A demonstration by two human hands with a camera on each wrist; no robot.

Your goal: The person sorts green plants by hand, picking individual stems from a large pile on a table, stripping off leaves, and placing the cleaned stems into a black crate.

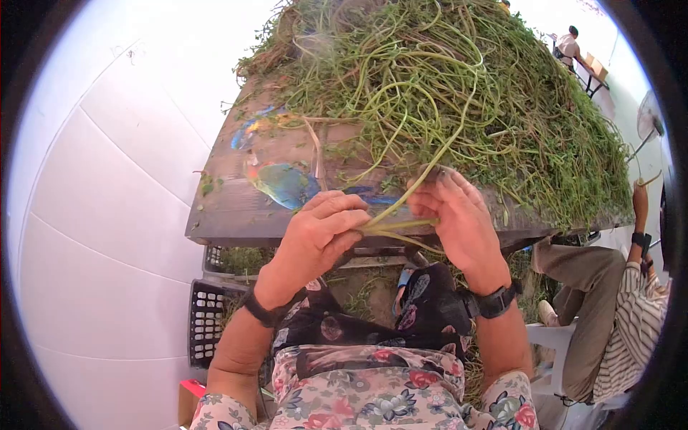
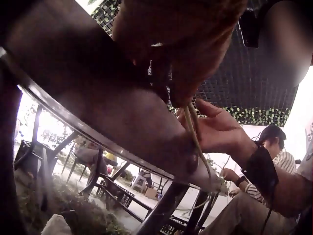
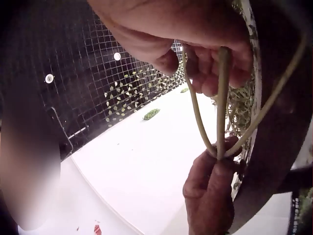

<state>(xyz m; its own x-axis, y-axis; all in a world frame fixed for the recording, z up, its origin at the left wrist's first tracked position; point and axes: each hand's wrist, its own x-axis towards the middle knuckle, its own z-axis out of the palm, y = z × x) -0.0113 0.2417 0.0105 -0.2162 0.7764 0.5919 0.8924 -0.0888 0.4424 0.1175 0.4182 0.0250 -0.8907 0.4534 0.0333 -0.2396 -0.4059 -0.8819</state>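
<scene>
Left hand (image 1: pixel 322 229) has a pinching grip on some long, thin, pale-green plant stems (image 1: pixel 390 222) at the brown, flat-topped counter's (image 1: pixel 226 204) near edge. Right hand (image 1: pixel 462 222) is right there, fingers bent; can't tell if that grip's closed. Black plastic lattice crate (image 1: pixel 208 322) below left, contents hard to make out.

long stem (image 1: pixel 403 198): far end untraceable | plant heap (image 1: pixel 545 136): top cut off

Three slender, pale green plant stems (image 3: pixel 222 103), bare along their visible lower lengths, are pinched together by the left hand (image 1: pixel 319 231) and fan out toward the right hand (image 1: pixel 464 226), one arching up over the leafy heap (image 1: pixel 552 136).
</scene>
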